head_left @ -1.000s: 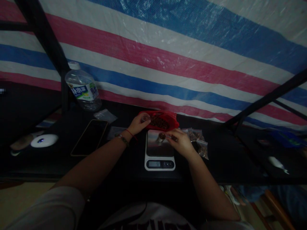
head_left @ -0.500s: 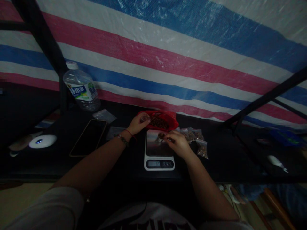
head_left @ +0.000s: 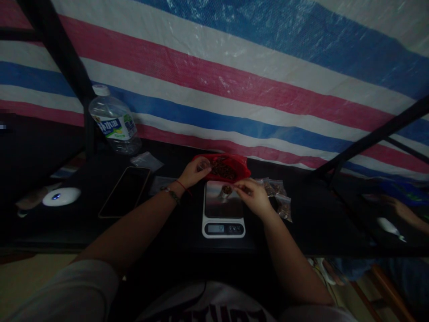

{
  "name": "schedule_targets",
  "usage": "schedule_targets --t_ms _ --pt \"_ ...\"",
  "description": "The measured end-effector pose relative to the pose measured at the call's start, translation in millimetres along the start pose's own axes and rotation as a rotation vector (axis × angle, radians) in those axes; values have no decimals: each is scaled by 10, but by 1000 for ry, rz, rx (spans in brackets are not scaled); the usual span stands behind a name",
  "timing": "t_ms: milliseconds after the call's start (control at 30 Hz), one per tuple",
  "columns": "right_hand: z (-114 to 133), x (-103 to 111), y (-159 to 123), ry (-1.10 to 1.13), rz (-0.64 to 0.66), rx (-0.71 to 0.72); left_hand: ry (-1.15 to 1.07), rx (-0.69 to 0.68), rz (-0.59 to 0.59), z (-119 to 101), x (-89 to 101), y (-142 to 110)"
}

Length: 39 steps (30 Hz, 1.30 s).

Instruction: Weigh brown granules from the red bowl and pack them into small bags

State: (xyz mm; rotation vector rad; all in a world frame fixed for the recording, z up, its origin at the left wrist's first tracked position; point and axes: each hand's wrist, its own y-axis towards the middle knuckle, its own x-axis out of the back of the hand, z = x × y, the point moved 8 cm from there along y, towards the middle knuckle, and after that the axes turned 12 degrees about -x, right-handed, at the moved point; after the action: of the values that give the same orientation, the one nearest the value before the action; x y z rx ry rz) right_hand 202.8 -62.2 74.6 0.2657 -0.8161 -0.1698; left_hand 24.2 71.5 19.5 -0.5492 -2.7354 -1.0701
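On the steel plate of a white digital scale (head_left: 223, 210) stands a small cup (head_left: 225, 191) filled with brown bits. My right hand (head_left: 252, 196) is just right of that cup, fingers pinched together; small dark bits seem to show in its curled palm, too dim to name. Behind the scale lies a red plastic bag (head_left: 239, 167), its mouth open on a heap of brown pieces (head_left: 223, 169). At the bag's left edge, my left hand (head_left: 193, 173) is closed around a small clear cup (head_left: 203, 165).
Several small zip bags of brown pieces (head_left: 284, 208) lie right of the scale. To the left are a phone (head_left: 125, 192), a clear plastic bag (head_left: 146, 161), a large bottle (head_left: 114, 123) and a white mouse (head_left: 61, 197). Another person's hand (head_left: 404, 210) shows at far right.
My right hand has drawn slightly right, away from the cup on the scale. My left hand stays by the red bag. Another person's hand has come into view at far right.
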Motion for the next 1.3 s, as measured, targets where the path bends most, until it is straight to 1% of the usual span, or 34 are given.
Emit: schedule_targets --t_ms 67,167,267,333,400,500,567,600,700,800,867,933,1033,1100,1233,1300 --pt "-109 42 80 25 -64 -67 5 1 3 9 -6 -2" --pt "-300 24 189 74 -105 -159 6 13 36 16 -35 0" --pt "-417 -31 223 94 -87 -204 11 26 101 -7 -78 2" --pt "-429 -44 195 96 -63 -193 20 27 130 -38 -93 4" --pt "-389 -64 143 139 1 -137 22 28 142 -62 -99 2" --pt "-307 -170 50 203 173 -38 21 41 149 -58 -112 -5" --pt "-290 -259 7 162 245 -15 24 44 155 -40 -124 -10" --pt "-293 -294 -3 127 253 -14 27 42 158 -31 -130 -12" --pt "-287 -358 -3 62 228 -12 45 35 171 -2 -147 -16" --pt "-253 -370 12 52 204 7 77 41 185 14 -158 -23" --pt "-250 -355 40 93 192 -3 83 35 185 -2 -159 -24" --pt "-271 -336 98 183 182 -40 72 21 187 -37 -161 -23" --pt "-269 -323 259 304 157 -66 53 7 194 -86 -160 -19" --pt "-198 -327 402 303 134 -37 49 1 195 -105 -155 -16" --pt "80 -352 666 169 78 77 42 4 200 -101 -160 -18" --pt "201 -381 754 129 76 98 28 4 182 -95 -150 -16"
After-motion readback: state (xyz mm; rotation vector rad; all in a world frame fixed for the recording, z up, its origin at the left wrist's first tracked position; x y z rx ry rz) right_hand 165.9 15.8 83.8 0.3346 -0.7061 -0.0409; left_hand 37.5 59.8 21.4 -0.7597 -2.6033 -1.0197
